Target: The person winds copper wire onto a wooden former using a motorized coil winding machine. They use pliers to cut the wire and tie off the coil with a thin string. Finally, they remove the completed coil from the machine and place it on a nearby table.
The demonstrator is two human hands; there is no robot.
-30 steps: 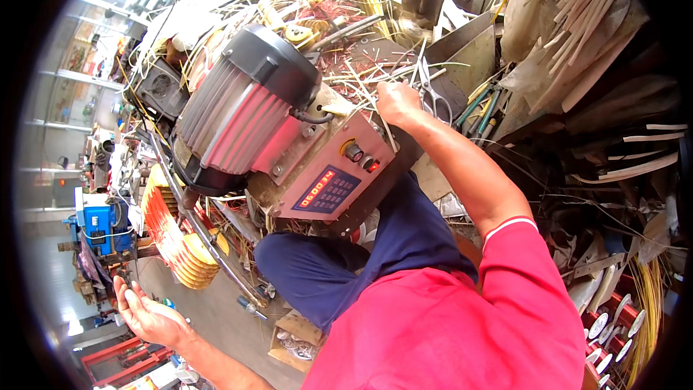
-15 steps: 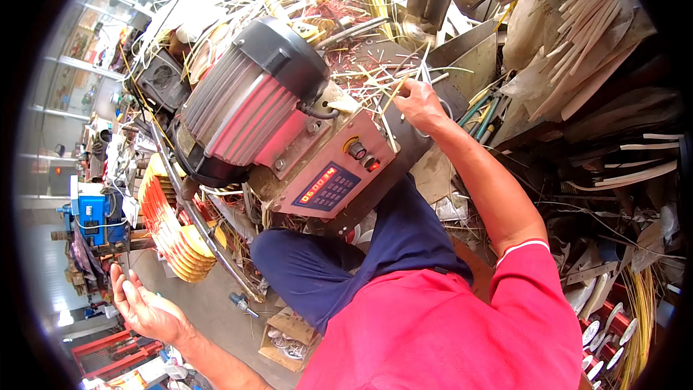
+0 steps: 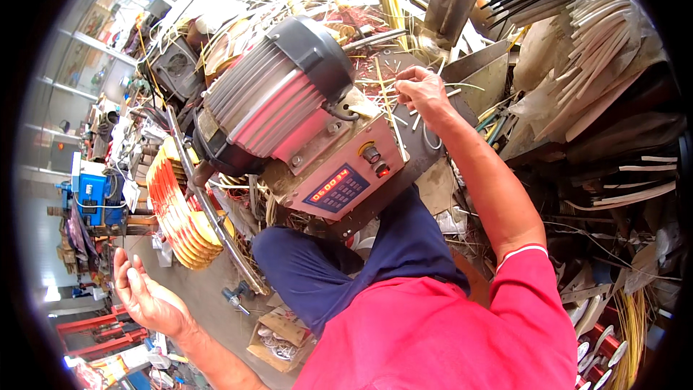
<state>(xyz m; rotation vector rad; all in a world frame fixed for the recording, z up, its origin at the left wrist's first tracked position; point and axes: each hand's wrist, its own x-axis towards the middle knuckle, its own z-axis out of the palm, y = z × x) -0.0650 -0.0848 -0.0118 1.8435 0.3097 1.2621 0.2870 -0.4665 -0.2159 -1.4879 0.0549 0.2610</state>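
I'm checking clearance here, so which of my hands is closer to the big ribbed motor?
Your right. Your right hand is right of the motor, apart from it; your left hand is farther off, open, below and left of it in the picture.

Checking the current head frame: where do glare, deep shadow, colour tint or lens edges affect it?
Head view, upper left: glare washes out pale strips; head view, centre: the motor carries a pinkish tint; head view, right: deep shadow beneath the white bundle; head view, rim: black fisheye border.
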